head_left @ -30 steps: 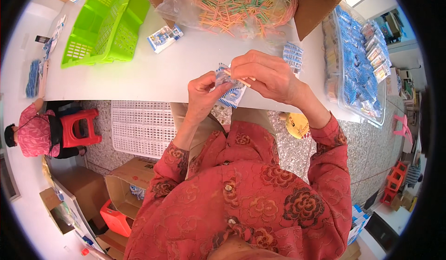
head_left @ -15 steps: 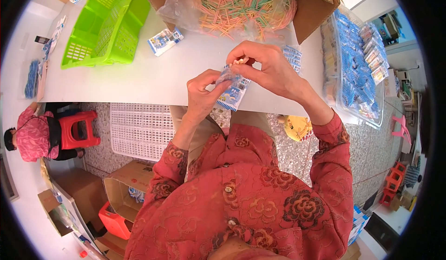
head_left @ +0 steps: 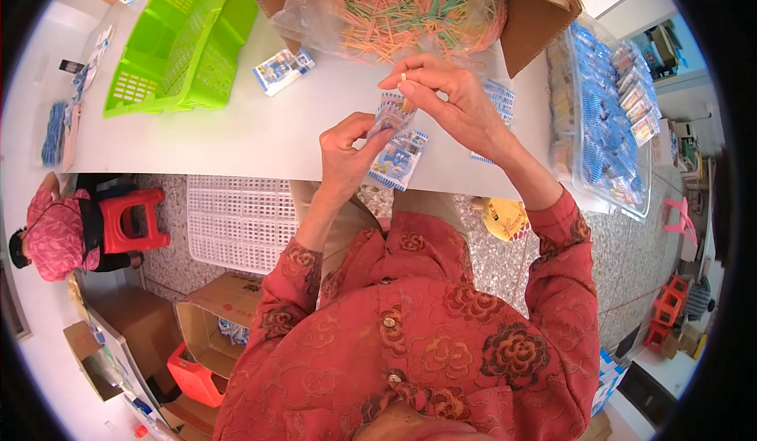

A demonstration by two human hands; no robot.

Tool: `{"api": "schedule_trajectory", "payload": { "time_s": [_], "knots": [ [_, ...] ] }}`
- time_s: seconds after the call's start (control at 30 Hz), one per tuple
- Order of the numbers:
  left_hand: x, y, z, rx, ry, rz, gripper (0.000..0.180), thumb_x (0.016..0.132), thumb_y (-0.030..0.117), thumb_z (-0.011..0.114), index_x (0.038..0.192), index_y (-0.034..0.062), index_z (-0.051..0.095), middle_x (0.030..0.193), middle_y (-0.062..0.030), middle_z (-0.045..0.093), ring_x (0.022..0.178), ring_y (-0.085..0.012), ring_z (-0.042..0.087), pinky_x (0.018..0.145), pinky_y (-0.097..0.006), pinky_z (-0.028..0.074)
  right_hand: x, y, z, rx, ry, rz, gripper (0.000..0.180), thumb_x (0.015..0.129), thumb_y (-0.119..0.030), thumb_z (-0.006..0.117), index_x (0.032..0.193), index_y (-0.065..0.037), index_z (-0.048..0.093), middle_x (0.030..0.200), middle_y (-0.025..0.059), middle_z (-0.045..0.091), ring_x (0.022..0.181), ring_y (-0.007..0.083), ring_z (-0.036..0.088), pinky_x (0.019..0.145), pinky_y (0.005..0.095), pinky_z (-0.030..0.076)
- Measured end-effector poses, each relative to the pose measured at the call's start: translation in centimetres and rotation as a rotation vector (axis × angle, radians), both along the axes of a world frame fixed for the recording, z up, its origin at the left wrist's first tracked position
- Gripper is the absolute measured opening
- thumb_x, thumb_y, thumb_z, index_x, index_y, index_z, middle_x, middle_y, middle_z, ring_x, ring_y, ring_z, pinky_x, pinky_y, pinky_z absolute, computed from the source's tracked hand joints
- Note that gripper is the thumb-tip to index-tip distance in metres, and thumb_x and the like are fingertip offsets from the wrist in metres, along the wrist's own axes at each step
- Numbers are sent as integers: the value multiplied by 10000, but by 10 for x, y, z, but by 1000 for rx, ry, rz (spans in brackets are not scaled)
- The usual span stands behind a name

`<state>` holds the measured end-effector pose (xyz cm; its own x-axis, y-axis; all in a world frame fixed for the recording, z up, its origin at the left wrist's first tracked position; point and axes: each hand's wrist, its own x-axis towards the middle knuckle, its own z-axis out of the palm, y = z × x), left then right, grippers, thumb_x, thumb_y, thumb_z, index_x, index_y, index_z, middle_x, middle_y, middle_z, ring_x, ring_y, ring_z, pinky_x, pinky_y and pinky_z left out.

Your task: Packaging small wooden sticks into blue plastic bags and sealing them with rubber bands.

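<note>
My left hand (head_left: pixel 347 153) is closed on a small clear-and-blue plastic packet (head_left: pixel 389 111), held with its open end up. Just above that end, my right hand (head_left: pixel 453 102) pinches a thin pale stick (head_left: pixel 404 78); its fingertips partly hide it. Below the held packet, a blue-and-white printed packet (head_left: pixel 399 160) lies at the table's near edge, next to my left fingers. More blue-striped packets (head_left: pixel 498 98) lie partly behind my right hand. Beyond my hands, a cardboard box (head_left: pixel 540 15) on its side holds a clear bag of pink, yellow and green sticks (head_left: pixel 418 11).
A green basket (head_left: pixel 213 66) stands at the left on the white table (head_left: pixel 268 137), beside a lone blue-and-white packet (head_left: pixel 282 70). At the right, a clear bin (head_left: pixel 579 153) is piled with filled packets. A person sits near a red stool (head_left: pixel 134 220) at far left.
My right hand has moved up and slightly away from the packet's mouth. The pale sticks bunched at its fingertips are mostly out of sight now, and the held packet stands more upright.
</note>
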<state>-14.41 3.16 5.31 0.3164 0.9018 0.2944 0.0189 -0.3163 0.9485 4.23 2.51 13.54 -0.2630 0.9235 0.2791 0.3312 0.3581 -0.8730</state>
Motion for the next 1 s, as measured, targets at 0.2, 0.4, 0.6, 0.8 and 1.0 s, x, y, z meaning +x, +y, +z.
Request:
{"api": "schedule_trajectory", "payload": {
  "time_s": [0.2,0.4,0.6,0.8,1.0],
  "knots": [
    [7,2,-4,7,-28,49,95,770,33,705,847,-17,681,717,-51,623,607,-92,544,561,-238,430,-1,3,-8,68,-17,-27,210,928,-135,522,1049,-28,657,1125,32,561,919,106,519,801,263,422],
    [8,3,-10,-25,-47,46,91,778,42,703,849,-14,687,690,-43,609,592,-81,529,542,-233,412,5,5,-3,-126,253,37,215,936,-138,511,1065,-42,654,1156,20,569,1006,102,518,866,271,405],
    [8,2,-11,-14,-69,35,93,785,44,697,852,-20,684,692,-41,613,595,-79,529,542,-231,408,2,-1,2,-45,443,-49,229,945,-134,491,1061,-10,645,1145,44,592,1100,138,507,968,300,362],
    [5,1,-11,3,-62,44,89,785,43,695,836,-28,677,686,-44,604,596,-80,525,547,-235,409,-3,-6,-1,-30,405,-15,220,943,-113,480,1045,-16,650,1165,53,582,1117,142,499,982,306,352],
    [3,-2,-8,12,-56,51,87,785,41,694,831,-31,675,684,-46,602,600,-81,525,549,-235,407,-10,-10,-12,-128,424,3,212,935,-113,501,1052,-26,655,1166,47,574,1116,131,496,964,292,363]
  ]
}}
